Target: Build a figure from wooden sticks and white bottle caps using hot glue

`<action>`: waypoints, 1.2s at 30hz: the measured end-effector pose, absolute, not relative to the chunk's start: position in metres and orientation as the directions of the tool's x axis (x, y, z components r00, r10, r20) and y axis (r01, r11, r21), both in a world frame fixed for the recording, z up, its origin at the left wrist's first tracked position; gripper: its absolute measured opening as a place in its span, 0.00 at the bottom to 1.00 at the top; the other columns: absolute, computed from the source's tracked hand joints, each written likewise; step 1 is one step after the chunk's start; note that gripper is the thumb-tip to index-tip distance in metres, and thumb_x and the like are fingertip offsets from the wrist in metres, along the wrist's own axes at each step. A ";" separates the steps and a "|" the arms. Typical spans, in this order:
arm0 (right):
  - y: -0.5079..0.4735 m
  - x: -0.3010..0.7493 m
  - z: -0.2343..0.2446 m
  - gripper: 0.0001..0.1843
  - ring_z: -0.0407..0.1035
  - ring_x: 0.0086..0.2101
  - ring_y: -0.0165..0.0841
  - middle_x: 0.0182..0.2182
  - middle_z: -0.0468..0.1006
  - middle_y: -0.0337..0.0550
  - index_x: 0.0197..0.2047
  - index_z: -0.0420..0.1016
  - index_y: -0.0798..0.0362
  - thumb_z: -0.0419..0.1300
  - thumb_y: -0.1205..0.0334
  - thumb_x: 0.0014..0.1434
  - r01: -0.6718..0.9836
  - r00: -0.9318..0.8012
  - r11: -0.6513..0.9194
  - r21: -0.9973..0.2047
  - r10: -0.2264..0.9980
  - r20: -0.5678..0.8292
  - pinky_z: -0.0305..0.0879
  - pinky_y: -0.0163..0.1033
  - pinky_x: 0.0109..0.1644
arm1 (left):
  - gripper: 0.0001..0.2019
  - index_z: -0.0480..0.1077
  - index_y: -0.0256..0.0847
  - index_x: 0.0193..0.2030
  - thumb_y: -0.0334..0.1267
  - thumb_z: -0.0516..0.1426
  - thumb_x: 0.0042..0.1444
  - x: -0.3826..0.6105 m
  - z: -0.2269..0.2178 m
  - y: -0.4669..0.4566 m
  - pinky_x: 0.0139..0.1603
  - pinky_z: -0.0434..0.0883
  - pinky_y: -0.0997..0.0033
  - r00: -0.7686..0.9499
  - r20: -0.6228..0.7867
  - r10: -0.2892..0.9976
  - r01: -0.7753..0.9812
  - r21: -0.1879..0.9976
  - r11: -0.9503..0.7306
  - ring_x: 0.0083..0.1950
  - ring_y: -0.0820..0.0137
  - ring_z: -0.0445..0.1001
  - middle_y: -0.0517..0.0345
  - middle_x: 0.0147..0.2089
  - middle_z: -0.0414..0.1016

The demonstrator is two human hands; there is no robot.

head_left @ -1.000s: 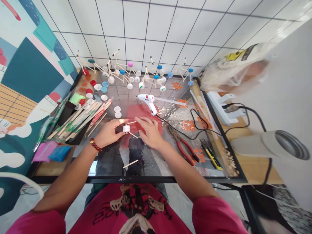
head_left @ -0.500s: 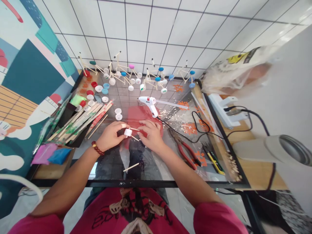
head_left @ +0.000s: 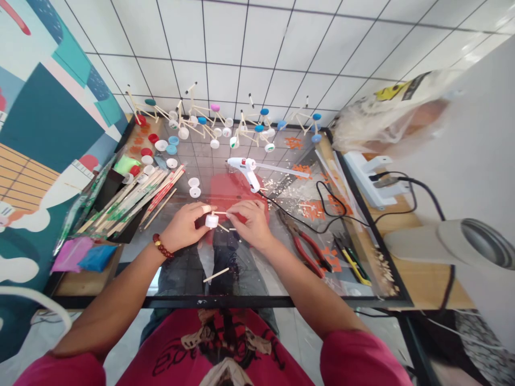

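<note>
White cap (head_left: 212,221), 1 pc., over table (head_left: 181,276) betw. hands: L hand (head_left: 185,228) pinching it, prob. for steadiness; R hand (head_left: 251,222) pinching stick (head_left: 220,213) by outer end, prob. for aim.

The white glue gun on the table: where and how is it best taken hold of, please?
Probably by the handle of the glue gun, with the right hand, the nearer one, coming from the near side: the handle slants that way, while the nozzle points left and the glue stick juts out to the right.
</note>
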State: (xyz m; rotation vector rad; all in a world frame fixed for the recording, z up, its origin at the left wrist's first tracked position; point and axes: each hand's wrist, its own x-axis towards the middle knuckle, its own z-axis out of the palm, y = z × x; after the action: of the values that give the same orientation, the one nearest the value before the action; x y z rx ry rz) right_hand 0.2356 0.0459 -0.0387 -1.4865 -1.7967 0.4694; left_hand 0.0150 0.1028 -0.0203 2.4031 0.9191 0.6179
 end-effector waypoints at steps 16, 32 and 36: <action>0.047 0.234 -0.040 0.03 0.75 0.42 0.34 0.39 0.85 0.38 0.39 0.81 0.48 0.65 0.61 0.62 0.668 -0.016 0.230 -0.708 0.955 0.295 0.50 0.47 0.58 | 0.19 0.76 0.39 0.56 0.33 0.59 0.57 0.016 -0.025 0.099 0.54 0.75 0.63 0.652 0.253 0.715 0.456 0.623 -0.636 0.50 0.62 0.79 0.48 0.50 0.81; 0.044 0.235 -0.033 0.10 0.75 0.43 0.35 0.34 0.83 0.37 0.34 0.77 0.47 0.58 0.58 0.66 0.689 -0.002 0.251 -0.680 0.939 0.344 0.52 0.47 0.60 | 0.23 0.76 0.40 0.54 0.49 0.65 0.54 0.028 -0.016 0.085 0.41 0.81 0.58 0.544 -0.170 0.822 0.204 0.977 0.067 0.41 0.58 0.83 0.52 0.37 0.83; 0.045 0.236 -0.033 0.11 0.74 0.41 0.34 0.34 0.83 0.37 0.34 0.76 0.48 0.57 0.58 0.67 0.679 -0.006 0.258 -0.688 0.938 0.346 0.51 0.47 0.60 | 0.22 0.76 0.40 0.53 0.48 0.65 0.54 0.028 -0.014 0.083 0.39 0.81 0.59 0.544 -0.176 0.820 0.201 0.977 0.076 0.40 0.58 0.83 0.54 0.35 0.82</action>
State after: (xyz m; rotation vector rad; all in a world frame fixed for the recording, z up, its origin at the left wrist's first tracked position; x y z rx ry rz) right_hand 0.2358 0.0447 -0.0333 -1.4889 -1.7510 0.4208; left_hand 0.0285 0.0830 -0.0141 1.4548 0.9335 0.5840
